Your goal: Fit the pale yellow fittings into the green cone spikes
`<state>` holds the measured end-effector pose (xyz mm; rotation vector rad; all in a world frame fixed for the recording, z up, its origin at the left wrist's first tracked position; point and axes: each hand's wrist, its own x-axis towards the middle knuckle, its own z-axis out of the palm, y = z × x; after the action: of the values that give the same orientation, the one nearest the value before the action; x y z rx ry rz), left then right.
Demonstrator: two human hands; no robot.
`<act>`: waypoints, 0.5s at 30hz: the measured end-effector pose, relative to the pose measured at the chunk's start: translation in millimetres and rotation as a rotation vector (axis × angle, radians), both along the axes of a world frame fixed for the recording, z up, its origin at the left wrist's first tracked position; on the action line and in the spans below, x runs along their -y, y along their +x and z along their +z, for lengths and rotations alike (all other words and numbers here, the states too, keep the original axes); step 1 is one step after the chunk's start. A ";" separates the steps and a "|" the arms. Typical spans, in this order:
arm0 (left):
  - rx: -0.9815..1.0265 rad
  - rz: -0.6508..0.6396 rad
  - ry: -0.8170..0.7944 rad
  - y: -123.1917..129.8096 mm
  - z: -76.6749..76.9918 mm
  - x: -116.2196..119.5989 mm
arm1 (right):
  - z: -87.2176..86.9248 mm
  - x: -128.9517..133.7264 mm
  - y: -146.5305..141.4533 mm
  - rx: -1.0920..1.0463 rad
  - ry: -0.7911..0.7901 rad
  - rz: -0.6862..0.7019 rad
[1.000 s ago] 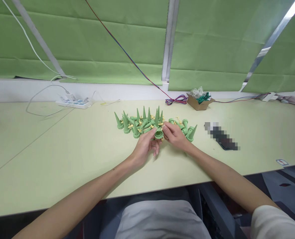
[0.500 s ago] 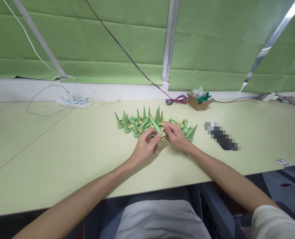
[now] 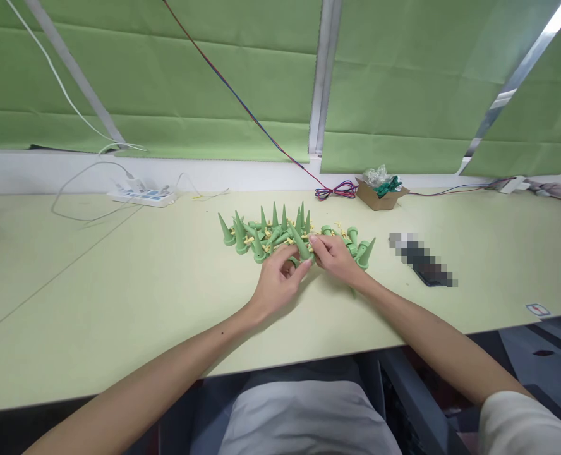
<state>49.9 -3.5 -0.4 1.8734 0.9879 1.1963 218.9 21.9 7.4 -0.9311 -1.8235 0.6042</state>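
My left hand [image 3: 280, 275] is closed around the wide base of a green plastic spike [image 3: 299, 243], with the thumb on the near side and the tip pointing up and away. Beside that base, my right hand [image 3: 335, 256] has its thumb and forefinger pinched together. Whatever sits in that pinch is too small and hidden to make out. Behind both hands lies a pile of similar green spikes [image 3: 240, 239], some standing on their bases and some lying down. Small yellow valve-like pieces [image 3: 249, 240] are scattered among them.
A cardboard box [image 3: 380, 199] with clear plastic and green material stands at the back, by a coiled red and blue cable [image 3: 336, 189]. A dark, pixelated object [image 3: 425, 262] lies to the right. A white power strip [image 3: 143, 196] sits back left. The table's front edge [image 3: 280, 368] runs before me.
The spike in my left hand has tilted more upright, and its base has shifted slightly nearer. My left thumb has moved a little to the right. The pile looks the same.
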 end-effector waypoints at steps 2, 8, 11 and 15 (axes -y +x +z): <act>-0.017 0.020 0.023 0.1 -1.6 -1.2 | 0.4 0.1 -0.4 0.001 0.010 -0.011; -0.066 0.065 0.090 -0.7 -2.4 -3.1 | 0.7 -0.1 -2.1 0.001 0.050 -0.025; -0.074 0.098 0.113 -0.9 -0.9 -1.6 | -1.4 -0.1 -2.5 -0.020 0.046 -0.039; -0.017 0.110 0.041 0.1 3.9 3.9 | -4.7 -0.2 -2.3 -0.094 0.031 -0.084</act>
<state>50.1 -7.3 3.5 1.8841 1.0957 1.2754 216.5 22.1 2.7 -0.9381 -1.6975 0.5564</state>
